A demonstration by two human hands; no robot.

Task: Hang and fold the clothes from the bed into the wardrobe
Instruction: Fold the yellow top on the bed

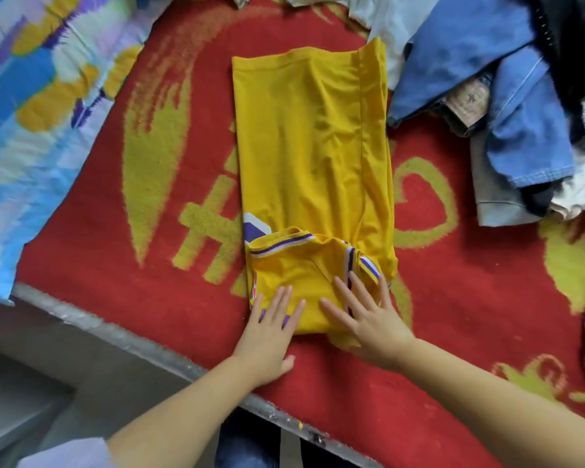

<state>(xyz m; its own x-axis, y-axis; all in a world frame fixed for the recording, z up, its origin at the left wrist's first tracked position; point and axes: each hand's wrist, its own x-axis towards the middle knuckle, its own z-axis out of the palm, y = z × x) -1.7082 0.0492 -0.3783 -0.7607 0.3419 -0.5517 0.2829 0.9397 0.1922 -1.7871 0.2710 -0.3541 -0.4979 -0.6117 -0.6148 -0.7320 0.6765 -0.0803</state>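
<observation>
Red blanket (453,298) with yellow motifs, covering the bed. Pile of clothes (507,106), blue denim uppermost, at its far right corner. Yellow jersey (311,157), folded lengthwise into a narrow strip, lying flat at the blanket's centre, its purple-and-white trimmed end nearest me. My left hand (271,336) and my right hand (365,315), fingers straight and spread, palms down, pressing that near end flat side by side; neither pinches any cloth.
</observation>
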